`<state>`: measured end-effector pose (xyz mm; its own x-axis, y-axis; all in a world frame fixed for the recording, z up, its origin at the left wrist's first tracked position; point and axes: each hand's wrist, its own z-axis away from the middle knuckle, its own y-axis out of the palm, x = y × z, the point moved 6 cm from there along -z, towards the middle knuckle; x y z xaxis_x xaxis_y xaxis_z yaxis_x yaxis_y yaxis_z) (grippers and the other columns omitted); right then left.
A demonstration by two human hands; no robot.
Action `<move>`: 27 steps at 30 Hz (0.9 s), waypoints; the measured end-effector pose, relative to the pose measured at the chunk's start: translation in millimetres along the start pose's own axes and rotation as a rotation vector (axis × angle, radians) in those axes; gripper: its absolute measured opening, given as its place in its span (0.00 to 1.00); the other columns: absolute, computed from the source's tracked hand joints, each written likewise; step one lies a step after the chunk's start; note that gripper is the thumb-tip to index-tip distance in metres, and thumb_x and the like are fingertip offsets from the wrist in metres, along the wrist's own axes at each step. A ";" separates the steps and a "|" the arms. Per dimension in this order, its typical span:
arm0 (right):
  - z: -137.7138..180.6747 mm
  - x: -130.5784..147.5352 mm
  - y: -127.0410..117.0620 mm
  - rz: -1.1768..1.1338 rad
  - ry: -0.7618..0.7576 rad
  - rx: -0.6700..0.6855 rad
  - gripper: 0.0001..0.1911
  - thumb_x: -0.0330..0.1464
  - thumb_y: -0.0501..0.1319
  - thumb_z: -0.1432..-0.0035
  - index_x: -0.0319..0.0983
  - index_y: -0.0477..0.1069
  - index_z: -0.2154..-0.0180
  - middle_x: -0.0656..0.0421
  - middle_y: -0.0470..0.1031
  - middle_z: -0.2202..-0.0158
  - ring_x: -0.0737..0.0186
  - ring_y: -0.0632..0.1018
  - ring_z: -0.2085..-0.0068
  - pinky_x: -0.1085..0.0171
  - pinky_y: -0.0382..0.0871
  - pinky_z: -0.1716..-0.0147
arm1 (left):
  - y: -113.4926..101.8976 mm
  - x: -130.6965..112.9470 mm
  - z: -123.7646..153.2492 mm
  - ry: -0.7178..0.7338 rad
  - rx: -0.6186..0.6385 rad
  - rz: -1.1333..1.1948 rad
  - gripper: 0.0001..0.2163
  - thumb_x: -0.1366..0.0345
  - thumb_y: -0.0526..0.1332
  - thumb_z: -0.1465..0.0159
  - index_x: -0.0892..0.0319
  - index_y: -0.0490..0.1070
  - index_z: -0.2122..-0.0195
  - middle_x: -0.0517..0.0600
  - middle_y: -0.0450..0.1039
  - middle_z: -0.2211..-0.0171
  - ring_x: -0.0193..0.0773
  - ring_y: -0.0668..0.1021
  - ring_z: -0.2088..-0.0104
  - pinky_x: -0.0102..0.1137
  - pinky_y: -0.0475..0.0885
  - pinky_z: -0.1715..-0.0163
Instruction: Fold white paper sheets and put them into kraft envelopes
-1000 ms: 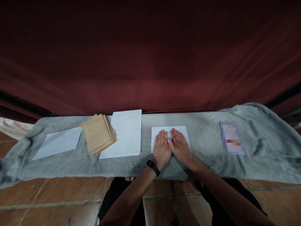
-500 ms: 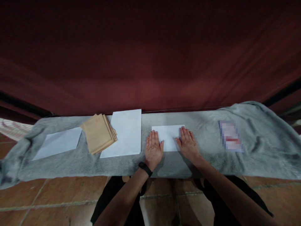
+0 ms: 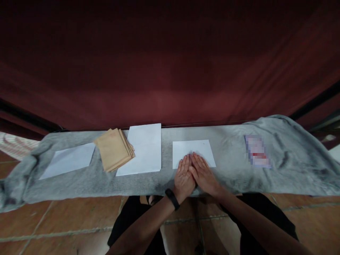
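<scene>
A folded-looking white sheet of paper (image 3: pixel 191 146) lies flat in front of me on the grey cloth. My left hand (image 3: pixel 184 179) rests palm down on its near edge, fingers stretched out. Beside it, my right hand (image 3: pixel 204 173) presses flat on the same sheet, its thumb overlapping the left hand. The two hands touch and cover the middle of the sheet's near edge. A black band (image 3: pixel 172 199) circles my left wrist.
Left of the sheet lies a stack of white paper (image 3: pixel 146 148), overlapped by several brown envelopes (image 3: pixel 114 150). Another white paper (image 3: pixel 69 161) lies at far left. A blurred purple-pink packet (image 3: pixel 257 152) is on the right. Grey cloth (image 3: pixel 228 141) covers the bench before a dark red wall (image 3: pixel 170 71).
Both hands have slid inward and nearer to me, from the sheet's left and right edges to the middle of its near edge, where they now touch.
</scene>
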<state>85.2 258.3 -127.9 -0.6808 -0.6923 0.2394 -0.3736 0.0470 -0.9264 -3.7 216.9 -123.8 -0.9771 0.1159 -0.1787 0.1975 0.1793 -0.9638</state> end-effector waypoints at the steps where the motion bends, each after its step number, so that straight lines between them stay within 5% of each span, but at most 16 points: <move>1: 5.6 3.6 0.8 0.003 0.002 -0.009 0.32 0.40 0.41 0.24 0.33 0.45 0.26 0.46 0.56 0.27 0.54 0.58 0.27 0.48 0.54 0.29 | 2.5 -1.0 1.9 -0.002 0.009 -0.009 0.30 0.72 0.46 0.30 0.69 0.46 0.26 0.61 0.51 0.27 0.46 0.54 0.26 0.47 0.56 0.29; 16: 44.7 -50.7 -13.9 0.156 0.180 -0.079 0.34 0.43 0.43 0.25 0.28 0.50 0.28 0.40 0.59 0.29 0.44 0.63 0.30 0.44 0.59 0.33 | -21.4 43.5 15.1 -0.201 -0.056 -0.059 0.28 0.60 0.47 0.25 0.75 0.57 0.31 0.68 0.56 0.30 0.53 0.58 0.28 0.49 0.57 0.29; 22: -18.7 -49.0 -16.9 0.069 0.178 -0.014 0.33 0.41 0.35 0.24 0.31 0.59 0.31 0.45 0.62 0.30 0.49 0.62 0.29 0.46 0.55 0.31 | -15.3 26.9 -35.7 -0.100 -0.062 0.006 0.27 0.65 0.46 0.26 0.72 0.52 0.28 0.63 0.54 0.28 0.47 0.53 0.26 0.48 0.56 0.28; 27: -65.6 -36.3 6.2 0.006 0.102 0.071 0.33 0.39 0.33 0.24 0.31 0.63 0.33 0.47 0.63 0.30 0.54 0.62 0.29 0.49 0.53 0.30 | 7.0 21.7 -67.6 -0.085 -0.022 0.039 0.27 0.69 0.46 0.28 0.70 0.54 0.29 0.62 0.55 0.28 0.46 0.55 0.27 0.45 0.56 0.29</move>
<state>66.3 331.0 -123.3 -0.7446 -0.6152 0.2588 -0.3261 -0.0030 -0.9453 -18.2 286.7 -121.0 -0.9717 0.0399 -0.2327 0.2360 0.1982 -0.9513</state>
